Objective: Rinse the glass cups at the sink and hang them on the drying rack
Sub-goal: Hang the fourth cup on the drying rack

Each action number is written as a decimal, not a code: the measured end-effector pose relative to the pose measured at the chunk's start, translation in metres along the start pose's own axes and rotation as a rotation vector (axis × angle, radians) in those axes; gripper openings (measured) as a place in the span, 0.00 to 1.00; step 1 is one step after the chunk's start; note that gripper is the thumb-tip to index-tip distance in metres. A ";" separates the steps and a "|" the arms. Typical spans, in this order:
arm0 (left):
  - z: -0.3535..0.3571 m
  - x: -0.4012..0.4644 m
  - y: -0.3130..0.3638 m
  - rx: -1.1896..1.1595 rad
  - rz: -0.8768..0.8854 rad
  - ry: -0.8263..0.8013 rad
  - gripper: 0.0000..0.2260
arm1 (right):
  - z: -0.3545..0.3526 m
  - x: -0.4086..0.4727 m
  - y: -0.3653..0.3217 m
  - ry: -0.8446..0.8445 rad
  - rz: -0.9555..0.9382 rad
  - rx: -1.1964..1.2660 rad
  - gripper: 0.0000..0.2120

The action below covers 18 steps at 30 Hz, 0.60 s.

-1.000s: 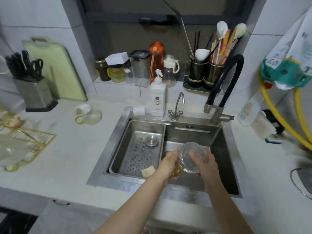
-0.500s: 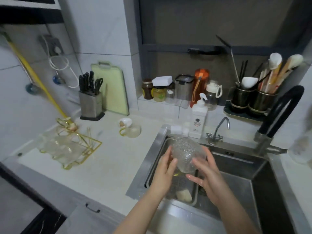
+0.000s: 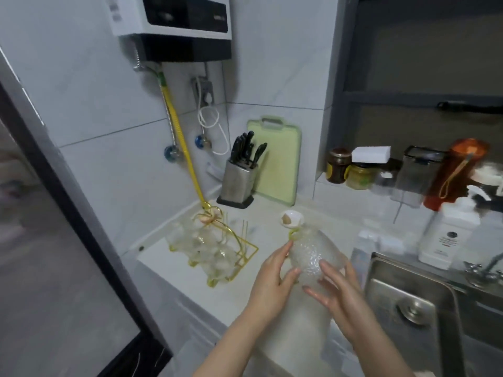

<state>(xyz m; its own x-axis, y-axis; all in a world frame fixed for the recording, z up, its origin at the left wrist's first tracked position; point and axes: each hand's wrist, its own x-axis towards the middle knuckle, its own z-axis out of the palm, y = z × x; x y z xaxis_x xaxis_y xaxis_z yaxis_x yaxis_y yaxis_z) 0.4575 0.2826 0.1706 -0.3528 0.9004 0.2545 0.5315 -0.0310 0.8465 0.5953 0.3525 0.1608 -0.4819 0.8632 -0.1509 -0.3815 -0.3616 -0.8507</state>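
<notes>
Bumpy clear glass, that is our glass cup (image 3: pixel 313 257), and we hold it up over the counter (image 3: pixel 239 289), between the sink (image 3: pixel 408 289) and the drying rack (image 3: pixel 217 248). Our left hand (image 3: pixel 272 278) curls round one side and our right hand (image 3: pixel 337 289) presses straight fingers on the other, so the wet cup will not slip. The gold rack already holds other cups, so we think ours hangs there next. A knife block (image 3: pixel 238 178) stands behind.
</notes>
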 end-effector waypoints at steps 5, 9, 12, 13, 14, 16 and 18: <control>-0.041 0.009 -0.034 -0.045 -0.086 -0.054 0.25 | 0.040 0.020 0.032 0.061 0.026 0.004 0.38; -0.064 0.032 -0.046 -0.121 -0.179 -0.079 0.23 | 0.056 0.042 0.041 0.081 0.019 -0.015 0.30; -0.079 0.063 -0.056 -0.116 -0.249 -0.018 0.26 | 0.061 0.063 0.043 0.071 0.004 -0.059 0.29; -0.085 0.077 -0.060 -0.067 -0.257 0.025 0.27 | 0.062 0.072 0.043 0.070 -0.003 -0.072 0.29; -0.090 0.092 -0.066 -0.001 -0.265 0.073 0.27 | 0.062 0.081 0.043 0.064 -0.006 -0.081 0.30; -0.101 0.122 -0.077 0.132 -0.314 0.154 0.28 | 0.061 0.100 0.042 0.039 -0.002 -0.101 0.31; -0.109 0.150 -0.093 0.238 -0.396 0.193 0.29 | 0.060 0.118 0.043 0.015 0.013 -0.115 0.33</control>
<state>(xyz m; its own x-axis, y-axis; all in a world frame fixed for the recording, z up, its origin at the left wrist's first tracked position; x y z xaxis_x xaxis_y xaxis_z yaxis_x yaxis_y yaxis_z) 0.2709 0.3729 0.1811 -0.6871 0.7256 0.0364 0.4813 0.4171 0.7709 0.4751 0.4182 0.1368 -0.4736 0.8644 -0.1690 -0.2823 -0.3307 -0.9005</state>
